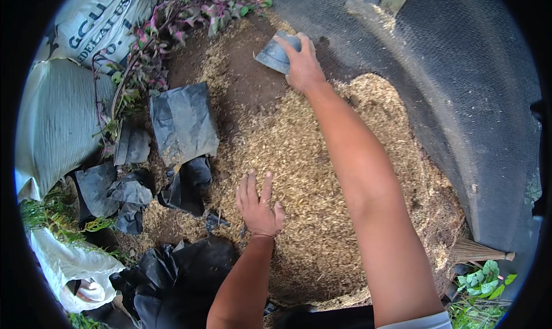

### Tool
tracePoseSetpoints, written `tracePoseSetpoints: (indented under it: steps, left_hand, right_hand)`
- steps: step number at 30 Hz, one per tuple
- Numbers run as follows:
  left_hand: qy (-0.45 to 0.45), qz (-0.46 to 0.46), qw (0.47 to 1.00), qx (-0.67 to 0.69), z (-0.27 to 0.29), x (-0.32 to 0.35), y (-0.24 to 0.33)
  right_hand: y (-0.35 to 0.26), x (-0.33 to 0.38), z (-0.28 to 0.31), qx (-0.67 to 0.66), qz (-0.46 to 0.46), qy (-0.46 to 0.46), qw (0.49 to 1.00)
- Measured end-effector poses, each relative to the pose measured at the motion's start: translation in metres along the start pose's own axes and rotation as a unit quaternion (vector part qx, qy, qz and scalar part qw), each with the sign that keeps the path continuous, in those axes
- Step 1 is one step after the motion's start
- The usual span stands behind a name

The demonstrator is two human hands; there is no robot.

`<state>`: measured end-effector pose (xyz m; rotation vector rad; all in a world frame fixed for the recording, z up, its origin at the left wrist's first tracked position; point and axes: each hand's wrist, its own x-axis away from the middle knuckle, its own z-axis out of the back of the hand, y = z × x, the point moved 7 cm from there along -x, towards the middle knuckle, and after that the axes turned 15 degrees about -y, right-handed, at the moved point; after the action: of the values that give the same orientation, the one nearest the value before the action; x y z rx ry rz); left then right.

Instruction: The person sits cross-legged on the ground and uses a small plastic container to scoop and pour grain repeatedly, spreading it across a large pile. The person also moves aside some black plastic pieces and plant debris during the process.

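Note:
At the far side of the pile, my right hand (pixel 303 64) is closed on a grey-blue scoop-like container (pixel 272 55), its fingers over the top. The container is tilted, with its wide edge against the brown soil (pixel 244 70); its inside is hidden. My left hand (pixel 259 209) lies on or just over the pale husks (pixel 316 185), fingers spread and nothing in it. The husks form a broad heap under both arms. Left of the heap, a flat black plastic grow bag (pixel 185 122) lies near crumpled black plastic pieces (pixel 187 188).
Full white sacks (pixel 63 107) stand along the left, beside purple-leaved plants (pixel 195 12). A black mesh sheet (pixel 460 99) curves round the right side. A stick broom (pixel 480 251) lies at lower right, and black plastic (pixel 172 271) bunches up at lower left.

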<state>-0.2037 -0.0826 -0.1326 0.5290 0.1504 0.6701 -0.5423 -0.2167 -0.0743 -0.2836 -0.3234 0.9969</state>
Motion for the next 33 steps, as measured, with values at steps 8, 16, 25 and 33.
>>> tracePoseSetpoints:
  steps: [8, 16, 25, 33]
  left_hand:
    - [0.024, -0.003, 0.999, 0.024, 0.004, -0.001, 0.002]
    - [0.020, 0.003, 1.000, 0.009, -0.001, 0.001, 0.000]
    - [0.032, -0.005, 0.999, -0.016, 0.001, 0.000, 0.003]
    - [0.025, -0.011, 0.999, -0.020, -0.003, 0.002, 0.000]
  right_hand:
    - [0.008, 0.103, 0.011, 0.059, 0.176, -0.195, 0.963]
    - [0.024, 0.221, 0.073, 0.049, 0.061, -0.204, 0.976]
    - [0.035, 0.386, 0.145, 0.147, 0.034, 0.067, 0.986]
    - [0.037, 0.444, 0.146, 0.150, 0.054, 0.290, 0.944]
